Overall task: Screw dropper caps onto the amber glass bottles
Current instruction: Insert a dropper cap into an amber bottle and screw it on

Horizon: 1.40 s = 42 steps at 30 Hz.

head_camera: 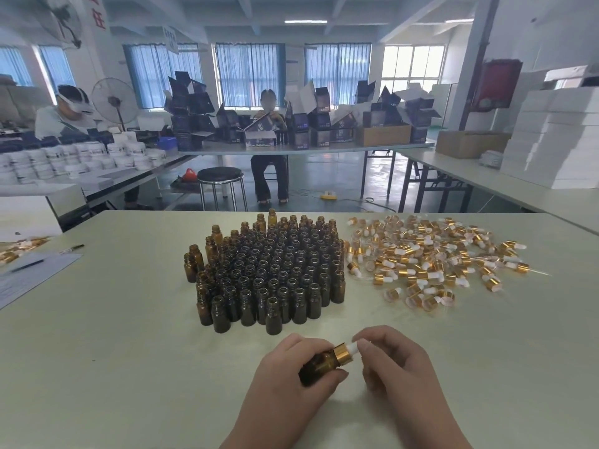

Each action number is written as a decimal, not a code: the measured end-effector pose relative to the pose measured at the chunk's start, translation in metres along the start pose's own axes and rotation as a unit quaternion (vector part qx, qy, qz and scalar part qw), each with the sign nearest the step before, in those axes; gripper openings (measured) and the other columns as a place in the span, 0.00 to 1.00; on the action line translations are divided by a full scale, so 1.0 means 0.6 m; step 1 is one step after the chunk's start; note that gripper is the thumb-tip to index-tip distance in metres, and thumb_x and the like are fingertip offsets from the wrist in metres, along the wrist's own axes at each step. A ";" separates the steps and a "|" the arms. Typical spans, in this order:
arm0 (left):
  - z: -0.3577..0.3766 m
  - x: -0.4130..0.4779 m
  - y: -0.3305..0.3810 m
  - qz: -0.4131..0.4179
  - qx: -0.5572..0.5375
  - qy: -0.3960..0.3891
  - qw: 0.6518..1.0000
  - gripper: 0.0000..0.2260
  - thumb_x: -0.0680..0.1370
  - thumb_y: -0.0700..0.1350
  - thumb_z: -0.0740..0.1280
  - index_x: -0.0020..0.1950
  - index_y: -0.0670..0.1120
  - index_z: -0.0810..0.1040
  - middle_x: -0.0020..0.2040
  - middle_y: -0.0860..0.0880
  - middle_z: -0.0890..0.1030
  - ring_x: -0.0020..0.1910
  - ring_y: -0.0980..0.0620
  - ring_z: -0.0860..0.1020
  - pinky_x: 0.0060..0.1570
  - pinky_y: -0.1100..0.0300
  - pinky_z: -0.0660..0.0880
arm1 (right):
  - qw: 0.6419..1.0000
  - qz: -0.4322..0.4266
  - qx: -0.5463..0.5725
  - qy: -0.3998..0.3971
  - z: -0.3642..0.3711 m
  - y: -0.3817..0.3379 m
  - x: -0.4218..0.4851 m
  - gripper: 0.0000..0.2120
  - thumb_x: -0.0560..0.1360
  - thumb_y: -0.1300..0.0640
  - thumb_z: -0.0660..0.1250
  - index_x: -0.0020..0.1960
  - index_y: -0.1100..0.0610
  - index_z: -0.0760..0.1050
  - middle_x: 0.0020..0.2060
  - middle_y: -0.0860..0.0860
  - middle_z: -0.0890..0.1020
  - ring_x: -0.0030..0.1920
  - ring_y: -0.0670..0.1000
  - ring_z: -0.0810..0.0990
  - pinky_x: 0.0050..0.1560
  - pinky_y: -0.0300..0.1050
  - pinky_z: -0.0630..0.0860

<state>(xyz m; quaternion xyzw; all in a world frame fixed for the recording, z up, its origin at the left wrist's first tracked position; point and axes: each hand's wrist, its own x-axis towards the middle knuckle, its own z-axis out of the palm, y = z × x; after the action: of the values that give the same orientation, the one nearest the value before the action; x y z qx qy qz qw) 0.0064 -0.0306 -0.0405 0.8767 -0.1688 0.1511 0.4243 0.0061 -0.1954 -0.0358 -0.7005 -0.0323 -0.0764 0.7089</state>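
Just in front of the bottle cluster (pixel 269 267), the left hand (pixel 285 377) grips a half-hidden bottle (pixel 319 367); the right hand (pixel 398 367) pinches its cap (pixel 346 350).

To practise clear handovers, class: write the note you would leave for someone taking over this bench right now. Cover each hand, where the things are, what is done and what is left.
Left hand grips one bottle, held tilted near the front of the table.
Right hand pinches the white bulb of the cap sitting on that bottle's neck. Whether it is screwed tight cannot be told.
Open bottles stand in a block mid-table, and loose caps lie in a pile to its right.
Done: at most this one bottle.
Left: the whole block of open bottles.
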 end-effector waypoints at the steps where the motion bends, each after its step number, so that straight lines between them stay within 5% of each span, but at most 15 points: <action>1: 0.000 0.001 0.001 0.001 0.000 -0.002 1.000 0.11 0.69 0.52 0.76 0.50 0.59 0.81 0.43 0.60 0.78 0.47 0.61 0.74 0.44 0.73 0.68 | 1.000 -0.004 -0.005 -0.010 0.000 -0.001 -0.001 0.09 0.73 0.64 0.68 0.37 0.53 0.81 0.23 0.52 0.71 0.23 0.48 0.69 0.25 0.36 0.66; 16: 0.000 0.000 -0.002 0.012 -0.015 -0.011 1.000 0.11 0.67 0.54 0.74 0.48 0.60 0.81 0.42 0.61 0.77 0.46 0.61 0.76 0.43 0.74 0.68 | 0.997 0.014 -0.077 0.016 0.006 -0.002 -0.003 0.18 0.74 0.53 0.69 0.32 0.63 0.69 0.23 0.53 0.68 0.24 0.47 0.65 0.27 0.37 0.64; 27: 0.003 -0.002 -0.001 -0.001 -0.020 -0.030 0.999 0.13 0.72 0.51 0.73 0.54 0.64 0.77 0.45 0.60 0.79 0.49 0.62 0.75 0.46 0.72 0.69 | 0.999 0.005 -0.046 0.007 0.004 -0.009 -0.007 0.07 0.74 0.65 0.67 0.37 0.62 0.74 0.23 0.52 0.72 0.23 0.46 0.69 0.26 0.35 0.67; 32: 0.006 -0.005 -0.004 -0.020 -0.053 -0.085 0.995 0.19 0.79 0.51 0.64 0.62 0.69 0.61 0.48 0.62 0.79 0.49 0.62 0.77 0.48 0.72 0.69 | 0.994 -0.068 -0.083 -0.017 -0.003 -0.020 -0.009 0.10 0.73 0.64 0.70 0.36 0.52 0.76 0.25 0.50 0.74 0.27 0.46 0.70 0.30 0.37 0.68; 37: 0.004 -0.001 -0.007 -0.009 -0.095 -0.110 0.989 0.14 0.79 0.56 0.57 0.65 0.65 0.62 0.52 0.62 0.79 0.52 0.65 0.77 0.55 0.67 0.72 | 0.973 -0.138 -0.171 -0.077 -0.027 -0.049 -0.007 0.09 0.72 0.59 0.72 0.39 0.45 0.77 0.28 0.47 0.77 0.29 0.42 0.72 0.32 0.32 0.69; 42: 0.000 0.003 -0.002 -0.011 -0.131 -0.102 0.986 0.18 0.76 0.57 0.55 0.66 0.63 0.62 0.52 0.70 0.78 0.53 0.67 0.77 0.50 0.75 0.68 | 0.957 -0.170 -0.205 -0.113 -0.047 -0.069 0.003 0.11 0.73 0.60 0.72 0.40 0.44 0.78 0.29 0.46 0.78 0.30 0.42 0.73 0.34 0.32 0.70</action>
<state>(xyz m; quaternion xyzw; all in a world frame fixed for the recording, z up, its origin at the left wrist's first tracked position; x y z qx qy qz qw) 0.0086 -0.0302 -0.0404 0.8262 -0.2199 0.0331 0.5176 -0.0003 -0.2239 0.0050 -0.8187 -0.2144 -0.1217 0.5186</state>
